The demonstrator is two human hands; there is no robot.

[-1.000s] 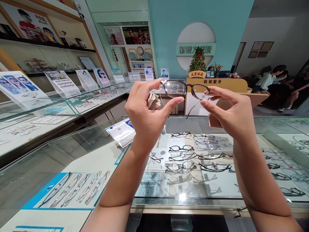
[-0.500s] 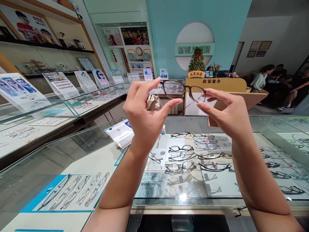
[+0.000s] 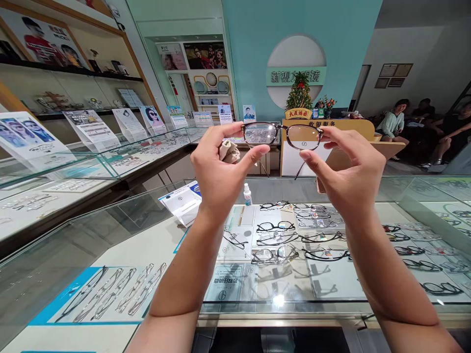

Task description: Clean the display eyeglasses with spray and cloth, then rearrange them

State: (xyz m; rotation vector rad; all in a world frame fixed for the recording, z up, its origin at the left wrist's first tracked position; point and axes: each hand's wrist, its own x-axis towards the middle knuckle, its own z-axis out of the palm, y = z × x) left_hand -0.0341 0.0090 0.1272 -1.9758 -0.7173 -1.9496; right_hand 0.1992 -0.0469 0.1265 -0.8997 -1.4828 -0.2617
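Note:
A pair of dark-rimmed glasses (image 3: 282,128) is held up level over the glass counter, lenses facing me and temples pointing away. My left hand (image 3: 221,164) grips its left end between thumb and fingers, with a crumpled beige cloth (image 3: 229,152) tucked in the palm. The right end of the frame is pinched by my right hand (image 3: 348,166), its thumb just under the lens. Below, a small white spray bottle (image 3: 247,194) stands on the counter behind rows of glasses (image 3: 275,226).
The glass display case (image 3: 121,235) spans the foreground. A folded leaflet (image 3: 182,202) lies on it at the left. Standing cards (image 3: 90,130) line the left counter. Beyond are a yellow reception desk (image 3: 331,128) and seated people (image 3: 393,122) at the right.
The glasses have turned from a slant to nearly level and face-on. My right hand has risen a little and shifted right. The spray bottle, mostly hidden before, now shows.

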